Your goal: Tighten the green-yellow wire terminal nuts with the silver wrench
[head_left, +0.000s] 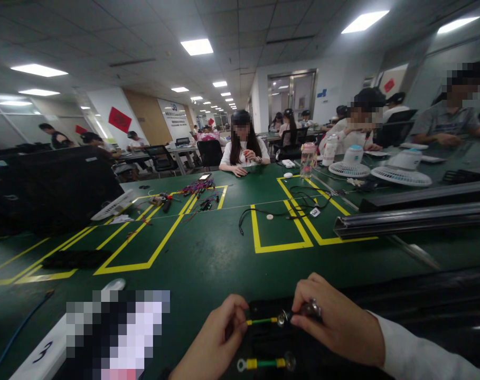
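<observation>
Left hand (214, 338): pinches one end of the green-yellow wire (261, 320).
Right hand (335, 319): grips a metal connector (299, 314) at the wire's other end.
Wire: taut between both hands, just above the desk (208, 248).
Second wire (263, 363): lies just below.

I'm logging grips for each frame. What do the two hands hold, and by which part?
Left hand pinches the green-yellow wire at its left end; right hand grips the metal fitting at its other end.

Green table (208, 253) with yellow lines (281, 246); green-yellow wire (262, 321).
</observation>
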Tool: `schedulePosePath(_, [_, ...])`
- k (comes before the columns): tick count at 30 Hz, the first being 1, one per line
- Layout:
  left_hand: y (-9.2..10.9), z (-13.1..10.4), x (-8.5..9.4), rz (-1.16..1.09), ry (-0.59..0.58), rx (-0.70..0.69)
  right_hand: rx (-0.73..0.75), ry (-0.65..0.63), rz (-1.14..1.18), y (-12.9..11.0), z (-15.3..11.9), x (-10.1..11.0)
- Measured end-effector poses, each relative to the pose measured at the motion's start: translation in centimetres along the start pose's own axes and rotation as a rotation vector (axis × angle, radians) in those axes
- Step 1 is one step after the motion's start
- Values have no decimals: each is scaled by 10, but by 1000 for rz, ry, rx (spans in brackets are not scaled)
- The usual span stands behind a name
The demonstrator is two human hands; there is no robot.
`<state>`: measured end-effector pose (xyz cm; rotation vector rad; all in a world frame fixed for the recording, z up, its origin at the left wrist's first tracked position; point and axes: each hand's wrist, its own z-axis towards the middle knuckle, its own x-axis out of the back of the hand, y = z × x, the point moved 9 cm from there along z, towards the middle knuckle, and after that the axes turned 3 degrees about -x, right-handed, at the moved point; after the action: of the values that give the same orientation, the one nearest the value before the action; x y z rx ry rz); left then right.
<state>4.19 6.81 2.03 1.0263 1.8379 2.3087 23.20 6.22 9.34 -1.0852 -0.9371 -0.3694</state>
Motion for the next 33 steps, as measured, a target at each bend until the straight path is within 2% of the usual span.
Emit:
schedulePosePath(23, [4,-1,0,-12,2,-4,-29,-46,-59,-2,1,-10])
schedulePosePath(33, [1,-1,1,5,10,0,37,-118,-56,-7,9,-8])
